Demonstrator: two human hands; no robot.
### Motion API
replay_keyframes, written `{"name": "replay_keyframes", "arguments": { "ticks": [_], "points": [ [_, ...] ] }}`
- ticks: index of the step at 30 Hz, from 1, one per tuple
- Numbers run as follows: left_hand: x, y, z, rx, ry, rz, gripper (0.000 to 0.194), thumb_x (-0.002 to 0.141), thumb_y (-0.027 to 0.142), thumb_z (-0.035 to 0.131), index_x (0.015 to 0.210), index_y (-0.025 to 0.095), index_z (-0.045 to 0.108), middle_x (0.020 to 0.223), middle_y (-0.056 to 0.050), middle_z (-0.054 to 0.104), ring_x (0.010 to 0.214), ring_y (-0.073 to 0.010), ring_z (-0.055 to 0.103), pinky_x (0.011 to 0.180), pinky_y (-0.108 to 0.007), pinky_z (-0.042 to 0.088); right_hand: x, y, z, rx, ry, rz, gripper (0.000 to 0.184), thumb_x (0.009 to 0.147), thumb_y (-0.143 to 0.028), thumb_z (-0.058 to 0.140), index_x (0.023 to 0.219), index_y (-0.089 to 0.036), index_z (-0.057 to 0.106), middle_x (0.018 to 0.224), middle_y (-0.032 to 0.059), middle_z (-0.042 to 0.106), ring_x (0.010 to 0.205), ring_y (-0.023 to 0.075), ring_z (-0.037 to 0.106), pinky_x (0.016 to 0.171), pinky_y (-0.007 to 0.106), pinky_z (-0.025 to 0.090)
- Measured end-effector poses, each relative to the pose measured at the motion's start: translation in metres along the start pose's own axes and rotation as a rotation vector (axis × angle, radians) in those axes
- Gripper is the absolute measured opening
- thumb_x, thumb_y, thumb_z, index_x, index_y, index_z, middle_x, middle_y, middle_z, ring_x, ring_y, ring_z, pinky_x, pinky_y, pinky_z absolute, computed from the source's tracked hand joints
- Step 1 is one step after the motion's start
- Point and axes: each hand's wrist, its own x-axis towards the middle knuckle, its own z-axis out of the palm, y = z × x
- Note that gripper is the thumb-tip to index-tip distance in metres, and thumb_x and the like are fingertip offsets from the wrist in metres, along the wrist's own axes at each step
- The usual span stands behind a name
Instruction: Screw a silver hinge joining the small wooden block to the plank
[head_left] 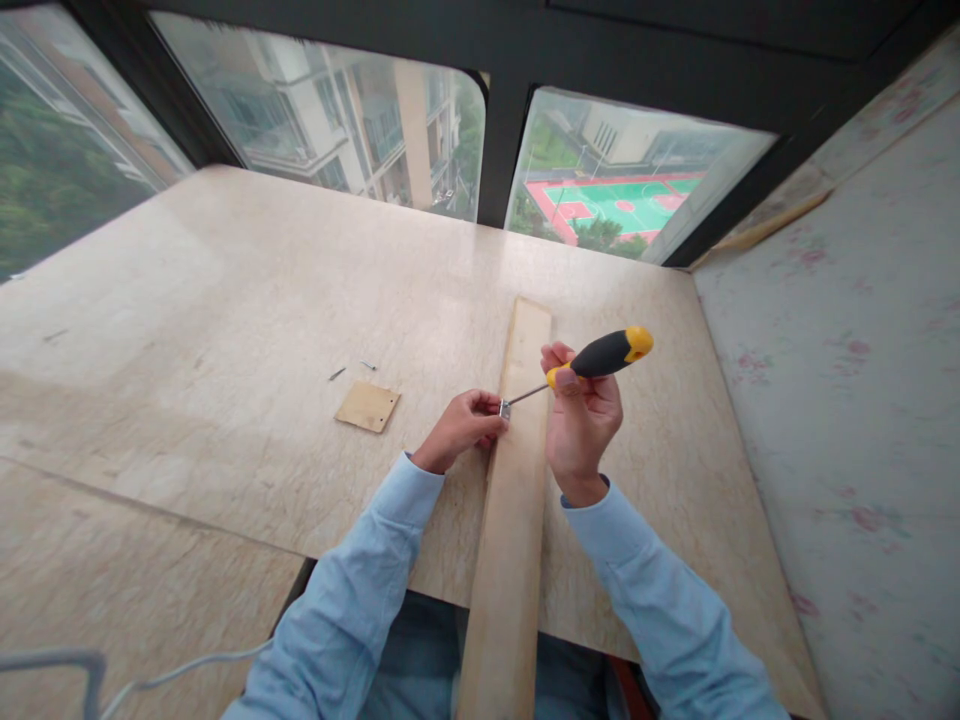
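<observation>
Beyond the dark window frame stand pale buildings, with a green and red sports court to their right. A wall with a faded floral pattern rises at right; a pale cable curves at lower left.

The person wears a light blue shirt with long sleeves, and the cloth has many soft folds. Each sleeve ends with a plain, light blue cuff. The dark blue-grey trousers are partly hidden.

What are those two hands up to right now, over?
Right hand: gripping screwdriver. Left hand: pinching small metal piece at board's edge. Loose wooden square left of it, clear of both hands.
</observation>
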Motion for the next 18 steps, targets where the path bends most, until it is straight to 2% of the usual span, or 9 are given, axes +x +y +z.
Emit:
{"name": "replay_keyframes", "arguments": {
  "ticks": [4,8,11,14,16,18],
  "points": [
    [-0.001,0.0,0.0,0.006,0.007,-0.007,0.029,0.064,0.01,0.07,0.093,0.012,0.063,0.082,-0.002,0.065,0.056,-0.0076,0.057,0.047,-0.019,0.044,-0.001,0.003,-0.001,-0.02,-0.099,-0.008,0.03,0.088,-0.041,0.064,0.112,-0.023,0.067,0.122,0.009,0.07,0.116,0.0254,0.066,0.101,0.052,0.051],
    [0.0,-0.001,0.0,0.009,0.016,-0.01,0.029,0.065,0.01,0.071,0.093,0.013,0.063,0.084,-0.002,0.065,0.056,-0.0077,0.058,0.047,-0.019,0.044,-0.003,0.011,-0.005,-0.051,-0.167,0.009,0.038,0.093,-0.05,0.052,0.121,-0.027,0.064,0.128,0.0088,0.065,0.117,0.0232,0.062,0.088,0.043,0.057],
    [0.001,-0.002,-0.001,0.006,0.015,-0.004,0.03,0.064,0.01,0.072,0.092,0.013,0.063,0.084,-0.002,0.065,0.056,-0.0075,0.057,0.047,-0.019,0.044,-0.003,0.018,-0.008,-0.1,-0.12,0.002,0.034,0.092,-0.049,0.056,0.117,-0.028,0.065,0.113,0.0042,0.067,0.101,0.0171,0.065,0.086,0.036,0.055],
    [0.001,-0.002,-0.001,0.001,0.011,0.007,0.03,0.064,0.01,0.073,0.092,0.012,0.063,0.083,-0.002,0.065,0.057,-0.0076,0.058,0.048,-0.018,0.044,-0.002,0.019,-0.01,-0.085,-0.031,-0.041,0.028,0.081,-0.037,0.074,0.106,-0.027,0.066,0.092,-0.0023,0.066,0.085,0.0121,0.065,0.087,0.032,0.053],
    [0.0,-0.001,0.0,0.012,0.01,0.005,0.03,0.064,0.01,0.072,0.093,0.012,0.063,0.084,-0.003,0.065,0.057,-0.0079,0.058,0.048,-0.019,0.044,-0.002,0.017,-0.009,-0.041,0.023,-0.058,0.034,0.072,-0.028,0.083,0.1,-0.026,0.063,0.088,-0.0045,0.066,0.081,0.0117,0.065,0.085,0.031,0.054],
    [-0.001,0.0,0.0,0.024,0.01,-0.001,0.03,0.065,0.01,0.071,0.094,0.012,0.062,0.084,-0.003,0.065,0.057,-0.0082,0.058,0.047,-0.019,0.044,-0.002,0.015,-0.007,-0.022,0.045,-0.051,0.035,0.07,-0.027,0.084,0.096,-0.025,0.061,0.088,-0.004,0.068,0.081,0.0132,0.067,0.083,0.034,0.056]
  ]
}}
